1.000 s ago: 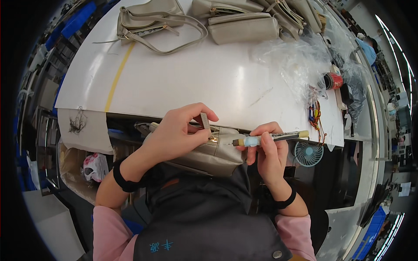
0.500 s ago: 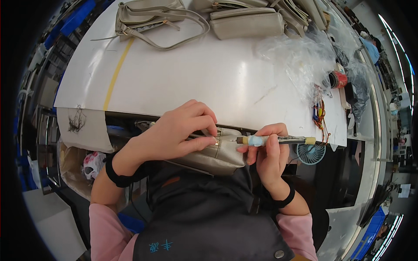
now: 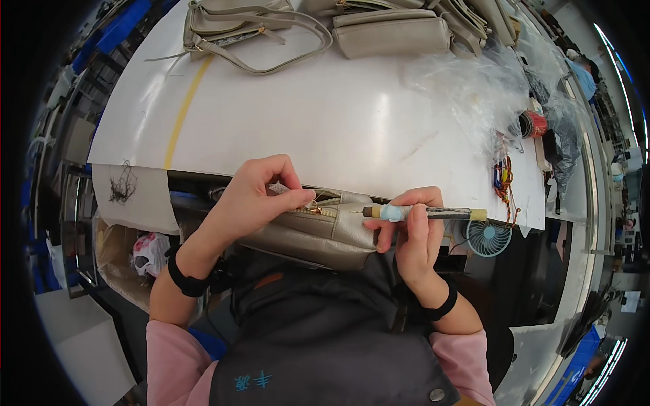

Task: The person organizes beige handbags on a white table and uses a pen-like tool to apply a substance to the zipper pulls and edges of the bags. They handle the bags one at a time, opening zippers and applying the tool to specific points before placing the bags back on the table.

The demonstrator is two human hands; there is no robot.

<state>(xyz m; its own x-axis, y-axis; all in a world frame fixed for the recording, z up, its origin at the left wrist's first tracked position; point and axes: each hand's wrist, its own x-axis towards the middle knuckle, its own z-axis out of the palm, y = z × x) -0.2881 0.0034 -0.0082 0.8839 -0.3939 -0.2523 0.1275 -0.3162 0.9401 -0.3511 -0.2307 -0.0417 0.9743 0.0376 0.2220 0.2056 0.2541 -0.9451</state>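
A metallic beige handbag [image 3: 315, 245] lies across my lap against the table edge, its zip side up. At its zip my left hand [image 3: 263, 193] pinches with thumb and forefinger; what is between the fingertips is too small to make out. Just beside them sits a gold zip slider [image 3: 317, 210]. My right hand [image 3: 414, 233] is closed round a pen-like tool [image 3: 443, 213], wrapped in tape, with a thin pointed tip. That tip points left, just over the bag's right end. The right fingers also touch the bag's end.
More beige handbags [image 3: 393, 35] lie along the table's far side, one with a looped strap [image 3: 298, 64] at left. Clear plastic wrapping [image 3: 467, 88], a red can [image 3: 533, 124] and coloured cords [image 3: 502, 177] are at right. A small blue fan [image 3: 489, 237] stands below the right edge.
My left hand has shifted left and up from the bag's seam, and the gold zip slider now shows beside its fingertips. My right hand keeps the tool over the bag's right end.
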